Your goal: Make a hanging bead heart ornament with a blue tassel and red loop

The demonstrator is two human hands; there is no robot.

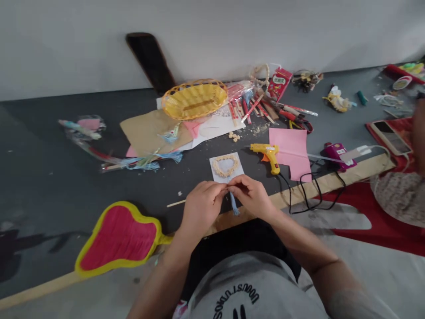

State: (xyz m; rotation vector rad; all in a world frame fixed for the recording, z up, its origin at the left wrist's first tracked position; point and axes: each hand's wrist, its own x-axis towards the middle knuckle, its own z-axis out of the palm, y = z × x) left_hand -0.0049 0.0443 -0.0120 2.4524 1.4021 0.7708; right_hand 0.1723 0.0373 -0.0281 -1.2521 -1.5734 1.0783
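My left hand (205,203) and my right hand (249,194) meet at the table's near edge, fingertips pinched close together. Between them they grip the top of a blue tassel (234,204), whose strands hang down below the fingers. Just beyond the fingertips, a cream beaded, heart-like ring (216,167) lies on a small white square of paper (239,170). Whether the tassel is joined to the ring is hidden by my fingers. A thin wooden stick (175,204) lies left of my left hand.
Right of the paper lies a yellow glue gun (269,153), its black cord looping over the edge, beside pink paper (295,141) and a purple power strip (341,155). A yellow basket (195,101) sits behind. A pink-and-yellow fan shape (121,237) overhangs the left edge. Another person's arm (419,133) shows at right.
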